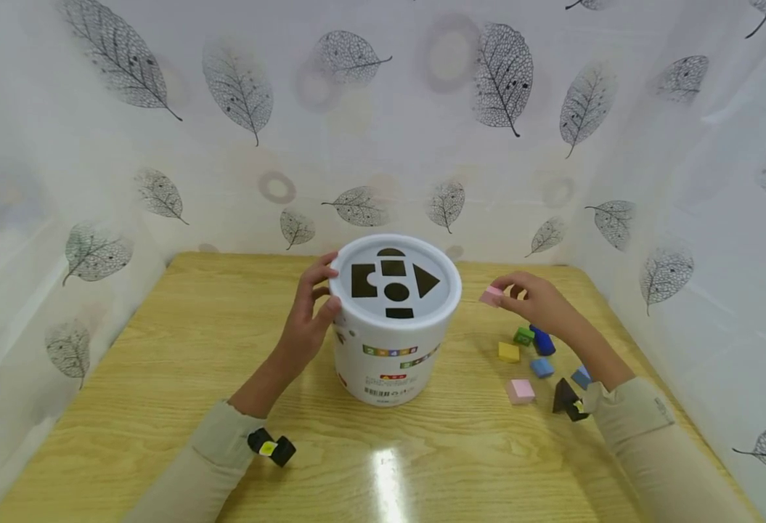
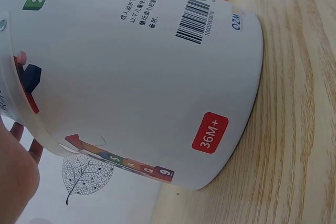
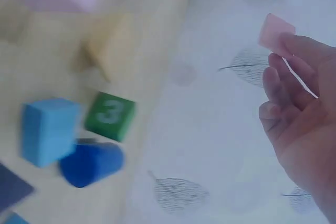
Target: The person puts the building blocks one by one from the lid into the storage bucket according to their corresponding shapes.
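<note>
A white bucket (image 1: 383,363) stands upright mid-table, its lid (image 1: 448,287) cut with several shaped holes, among them a triangle, a circle and a half-round. My left hand (image 1: 307,312) rests against the lid's left rim, thumb in front and fingers behind. In the left wrist view only part of that hand shows beside the bucket's printed wall. To the right of the bucket my right hand (image 1: 529,294) pinches a pink block (image 3: 275,32) between thumb and fingertips, above the table and apart from the lid.
Loose blocks lie on the table at right: a yellow one (image 1: 509,352), a green one (image 1: 523,335) with a number, a dark blue cylinder (image 1: 542,340), light blue blocks (image 1: 542,367), another pink block (image 1: 521,391) and a dark triangular block (image 1: 562,396). A leaf-patterned curtain (image 1: 383,131) surrounds the table.
</note>
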`<state>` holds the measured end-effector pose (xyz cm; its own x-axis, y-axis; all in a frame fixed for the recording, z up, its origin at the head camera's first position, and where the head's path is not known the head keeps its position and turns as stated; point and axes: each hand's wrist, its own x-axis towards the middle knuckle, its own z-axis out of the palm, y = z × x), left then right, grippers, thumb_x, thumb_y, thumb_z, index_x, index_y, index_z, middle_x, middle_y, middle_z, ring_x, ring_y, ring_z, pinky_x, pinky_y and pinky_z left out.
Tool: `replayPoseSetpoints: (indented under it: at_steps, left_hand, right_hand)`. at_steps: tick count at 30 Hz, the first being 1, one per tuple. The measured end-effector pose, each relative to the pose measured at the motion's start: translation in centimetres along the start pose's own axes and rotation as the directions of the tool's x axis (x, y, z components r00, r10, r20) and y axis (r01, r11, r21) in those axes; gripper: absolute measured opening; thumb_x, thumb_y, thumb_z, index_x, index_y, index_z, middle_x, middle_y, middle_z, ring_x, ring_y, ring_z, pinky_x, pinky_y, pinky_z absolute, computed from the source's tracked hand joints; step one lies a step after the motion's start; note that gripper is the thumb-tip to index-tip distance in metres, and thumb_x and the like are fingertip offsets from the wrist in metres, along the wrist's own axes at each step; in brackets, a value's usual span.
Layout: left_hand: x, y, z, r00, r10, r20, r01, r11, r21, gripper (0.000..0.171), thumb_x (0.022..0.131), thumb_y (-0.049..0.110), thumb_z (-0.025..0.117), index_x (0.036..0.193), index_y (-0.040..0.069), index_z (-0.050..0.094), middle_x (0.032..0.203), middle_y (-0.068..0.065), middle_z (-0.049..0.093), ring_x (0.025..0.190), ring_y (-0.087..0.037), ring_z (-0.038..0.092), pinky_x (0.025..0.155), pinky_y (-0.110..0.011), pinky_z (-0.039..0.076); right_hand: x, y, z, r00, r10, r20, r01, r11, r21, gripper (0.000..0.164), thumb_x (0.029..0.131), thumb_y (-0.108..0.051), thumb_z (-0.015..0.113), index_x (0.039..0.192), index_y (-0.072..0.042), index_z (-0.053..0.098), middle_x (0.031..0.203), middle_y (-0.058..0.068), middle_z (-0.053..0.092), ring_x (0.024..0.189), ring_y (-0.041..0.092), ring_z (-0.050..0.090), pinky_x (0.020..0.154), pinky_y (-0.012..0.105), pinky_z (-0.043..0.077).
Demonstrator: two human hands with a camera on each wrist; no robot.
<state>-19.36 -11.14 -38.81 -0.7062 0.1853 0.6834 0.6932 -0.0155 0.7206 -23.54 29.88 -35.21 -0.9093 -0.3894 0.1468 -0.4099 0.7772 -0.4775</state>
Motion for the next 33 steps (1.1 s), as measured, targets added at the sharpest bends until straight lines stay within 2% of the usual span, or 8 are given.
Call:
replayPoseSetpoints:
  at_steps: [10, 18, 25, 33]
  left_hand:
    - [-0.1, -0.3, -0.1, 1.0, -0.004, 0.006, 0.004, 1.0, -0.001, 0.047, 0.105, 0.035, 0.051, 0.135, 0.001, 0.039, 0.161, -0.009, 0.032, 0.147, -0.024, 0.03, 0.104, -0.036, 0.036]
    - [-0.1, -0.3, -0.1, 1.0, 0.005, 0.006, -0.005, 1.0, 0.001, 0.05, 0.105, 0.039, 0.052, 0.135, 0.001, 0.039, 0.161, -0.009, 0.032, 0.146, -0.024, 0.031, 0.103, -0.035, 0.037]
    - [-0.3, -0.5, -0.1, 1.0, -0.006, 0.011, 0.006, 1.0, 0.0, 0.044, 0.105, 0.032, 0.052, 0.135, 0.002, 0.039, 0.161, -0.007, 0.031, 0.146, -0.023, 0.031, 0.104, -0.035, 0.036]
    - [-0.1, -0.4, -0.1, 1.0, -0.003, 0.011, 0.003, 1.0, 0.002, 0.04, 0.105, 0.028, 0.05, 0.135, 0.003, 0.04, 0.161, -0.008, 0.031, 0.146, -0.024, 0.031, 0.105, -0.036, 0.036]
  right_hand:
    - [1.7, -3.6, -2.9, 0.997, -0.059, -0.055, 0.057, 0.998, -0.028, 0.035, 0.1, -0.028, 0.064, 0.13, -0.009, 0.064, 0.121, 0.011, 0.066, 0.093, 0.022, 0.059, 0.068, 0.03, 0.049]
    - [3.6, -7.8, -5.3, 0.984, -0.117, -0.135, 0.111, 0.993, -0.046, 0.032, 0.1, -0.024, 0.065, 0.128, -0.01, 0.065, 0.118, 0.009, 0.066, 0.094, 0.021, 0.057, 0.073, 0.029, 0.046]
    - [6.0, -10.7, -4.7, 0.977, -0.184, -0.107, 0.185, 0.983, 0.001, 0.031, 0.098, -0.026, 0.067, 0.127, -0.013, 0.067, 0.119, 0.005, 0.067, 0.093, 0.019, 0.056, 0.073, 0.032, 0.047]
    - [8.6, -13.2, -3.3, 0.944, -0.321, -0.072, 0.322, 0.947, 0.001, 0.023, 0.097, -0.025, 0.069, 0.117, -0.013, 0.071, 0.104, 0.003, 0.066, 0.089, 0.018, 0.052, 0.075, 0.035, 0.045]
